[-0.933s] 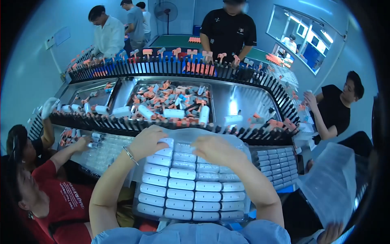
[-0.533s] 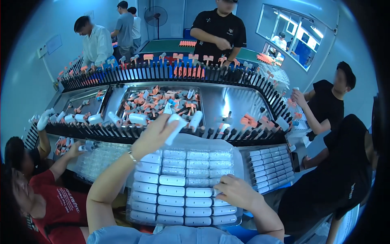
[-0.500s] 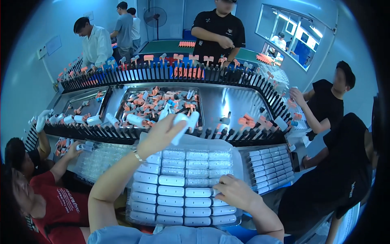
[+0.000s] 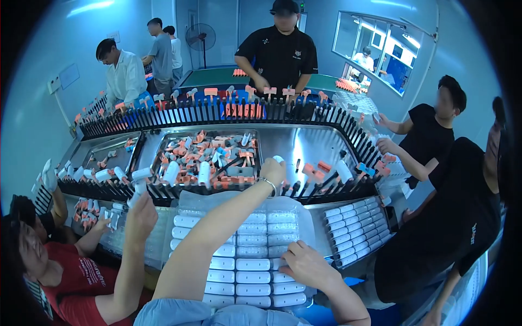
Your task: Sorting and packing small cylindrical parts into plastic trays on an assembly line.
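Observation:
My left hand reaches across the near row of black posts, fingers closed on a white casing of which only the end shows. In front of me lies a clear plastic tray with rows of rounded white casings. My right hand rests at the tray's right side, its bent fingers around a white casing that they partly hide. Other white casings stand on posts left of my left hand.
Behind the posts, a metal pan holds jumbled orange and grey parts. Another tray of casings lies to the right. At left, a co-worker in a red shirt lifts a white casing to the posts. Other people stand around the line.
My left hand has moved right along the posts with the casing. My right hand stays at the tray. The red-shirted co-worker's hand has come up to the posts. The view has shifted slightly.

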Available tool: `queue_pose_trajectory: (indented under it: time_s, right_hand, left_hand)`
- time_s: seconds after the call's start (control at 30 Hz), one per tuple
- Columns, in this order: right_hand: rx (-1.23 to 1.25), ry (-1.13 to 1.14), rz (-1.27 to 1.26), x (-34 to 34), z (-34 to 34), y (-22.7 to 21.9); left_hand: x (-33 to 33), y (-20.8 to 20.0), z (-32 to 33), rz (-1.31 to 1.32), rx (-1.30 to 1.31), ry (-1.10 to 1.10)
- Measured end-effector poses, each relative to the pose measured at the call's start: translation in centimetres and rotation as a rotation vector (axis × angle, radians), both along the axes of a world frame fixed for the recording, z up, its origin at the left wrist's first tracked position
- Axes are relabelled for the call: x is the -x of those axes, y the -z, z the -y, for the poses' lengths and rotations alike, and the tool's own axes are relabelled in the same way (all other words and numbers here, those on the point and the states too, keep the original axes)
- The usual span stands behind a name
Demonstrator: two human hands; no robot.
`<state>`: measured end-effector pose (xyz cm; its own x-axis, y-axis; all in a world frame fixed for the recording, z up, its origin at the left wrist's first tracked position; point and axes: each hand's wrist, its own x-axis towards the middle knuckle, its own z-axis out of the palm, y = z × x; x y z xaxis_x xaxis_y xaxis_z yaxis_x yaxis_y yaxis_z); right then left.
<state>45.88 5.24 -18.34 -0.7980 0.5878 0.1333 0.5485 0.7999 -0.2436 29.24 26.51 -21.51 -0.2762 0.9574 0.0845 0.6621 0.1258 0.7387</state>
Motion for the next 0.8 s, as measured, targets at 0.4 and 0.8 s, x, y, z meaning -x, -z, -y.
queue_pose_trajectory:
  time_s: [0.4,0.8]
  right_hand:
    - [-0.224,0.408,-0.349,1.4,-12.0,-2.9]
    - [-0.258,0.297,-0.087,17.1,-19.7,1.5]
  left_hand:
    - [6.9,0.5,1.5,-0.247,0.168,0.073]
    - [16.4,-6.1,17.2,-0.434,-0.31,0.221]
